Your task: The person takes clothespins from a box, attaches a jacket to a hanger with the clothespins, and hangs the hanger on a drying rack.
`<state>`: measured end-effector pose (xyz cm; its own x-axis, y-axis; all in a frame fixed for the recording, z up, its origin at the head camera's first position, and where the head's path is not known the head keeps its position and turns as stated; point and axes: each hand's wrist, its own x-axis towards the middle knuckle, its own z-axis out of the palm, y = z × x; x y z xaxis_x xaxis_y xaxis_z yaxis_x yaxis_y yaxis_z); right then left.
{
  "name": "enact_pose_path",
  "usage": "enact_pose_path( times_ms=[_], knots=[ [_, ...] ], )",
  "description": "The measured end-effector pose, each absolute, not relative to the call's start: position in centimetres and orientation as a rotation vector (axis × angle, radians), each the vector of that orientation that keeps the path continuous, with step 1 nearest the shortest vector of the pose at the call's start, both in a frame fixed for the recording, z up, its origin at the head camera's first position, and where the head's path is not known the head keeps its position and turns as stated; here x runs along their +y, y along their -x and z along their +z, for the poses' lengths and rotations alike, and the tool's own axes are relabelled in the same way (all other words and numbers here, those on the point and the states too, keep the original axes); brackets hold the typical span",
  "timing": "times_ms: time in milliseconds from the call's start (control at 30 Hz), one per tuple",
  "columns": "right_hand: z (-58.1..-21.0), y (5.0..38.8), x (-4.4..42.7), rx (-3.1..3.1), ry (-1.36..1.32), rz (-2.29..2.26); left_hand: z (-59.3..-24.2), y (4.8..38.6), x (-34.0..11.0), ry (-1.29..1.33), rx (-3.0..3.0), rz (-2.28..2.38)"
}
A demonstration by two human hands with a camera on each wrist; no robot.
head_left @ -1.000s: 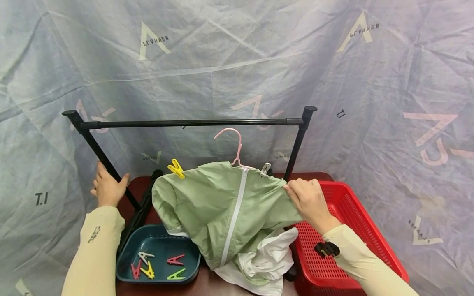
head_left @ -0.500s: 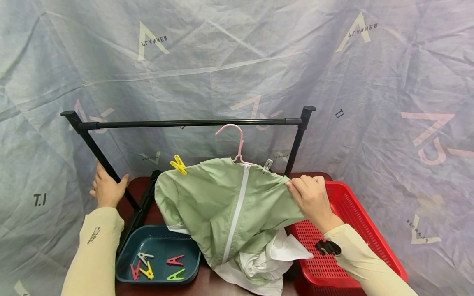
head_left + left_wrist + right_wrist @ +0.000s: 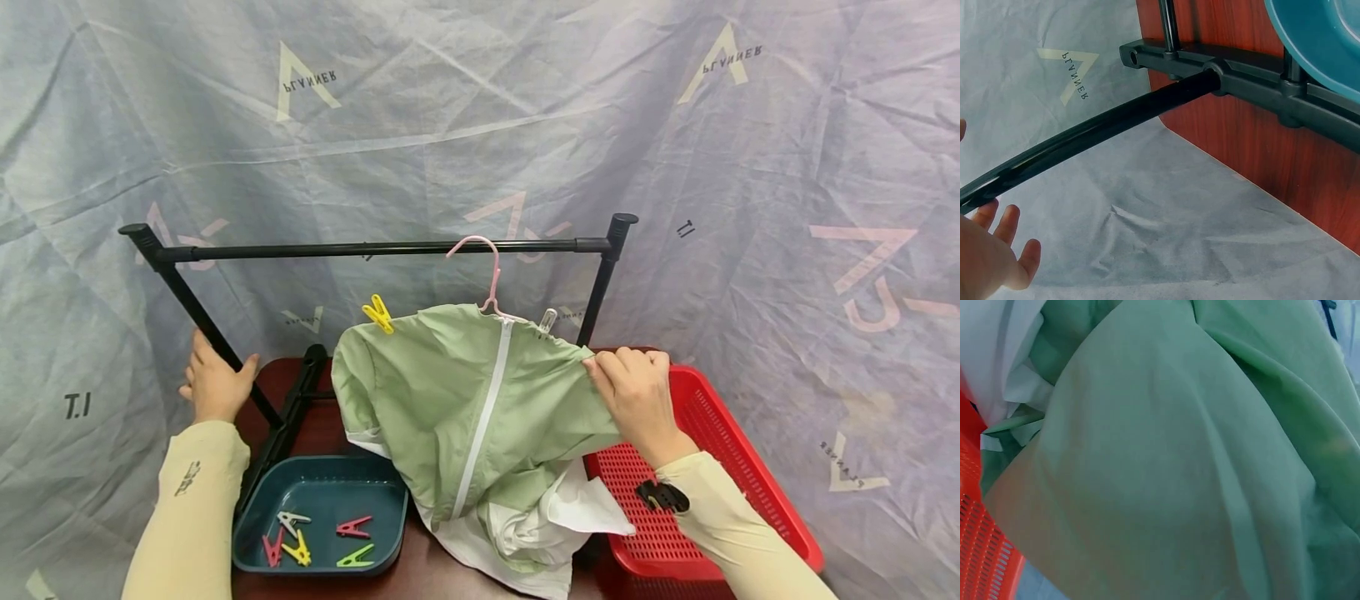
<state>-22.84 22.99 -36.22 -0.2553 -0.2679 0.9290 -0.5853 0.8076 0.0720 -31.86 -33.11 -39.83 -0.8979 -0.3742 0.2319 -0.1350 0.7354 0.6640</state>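
Observation:
My right hand (image 3: 634, 400) pinches the shoulder of a light green zip-up jacket (image 3: 427, 392) with white lower parts. The jacket is on a pink hanger (image 3: 495, 271), whose hook overlaps the rack's bar in the head view; contact cannot be told. A yellow clothespin (image 3: 378, 314) and a pale clothespin (image 3: 547, 321) are clipped at its shoulders. Green fabric fills most of the right wrist view, hiding the right fingers. Around the left post (image 3: 1104, 134) of the black clothes rack (image 3: 390, 249), my left hand (image 3: 217, 383) lies with loosely spread fingers touching it.
A dark blue tray (image 3: 322, 471) holding several loose clothespins stands on the brown table (image 3: 427, 575) at front left. A red perforated basket (image 3: 720, 450) is at the right, with the jacket's white part overhanging its edge. Grey printed cloth (image 3: 450, 108) hangs behind the rack.
The right hand has raised the jacket and hanger slightly and moved them right; the hook has risen from below the bar to its level. My left hand stays at the post.

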Motion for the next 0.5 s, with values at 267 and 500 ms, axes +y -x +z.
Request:
enact_pose_path(
  times_ms=[267,500],
  knots=[
    [-35.7,23.0,23.5,-1.832,-0.6,0.344,-39.7,31.8,-33.1,-0.384,-2.593,-0.939],
    [-35.4,23.1,24.3,-1.839,-0.553,0.348,-39.7,31.9,-33.0,-0.371,-2.603,-0.909]
  ],
)
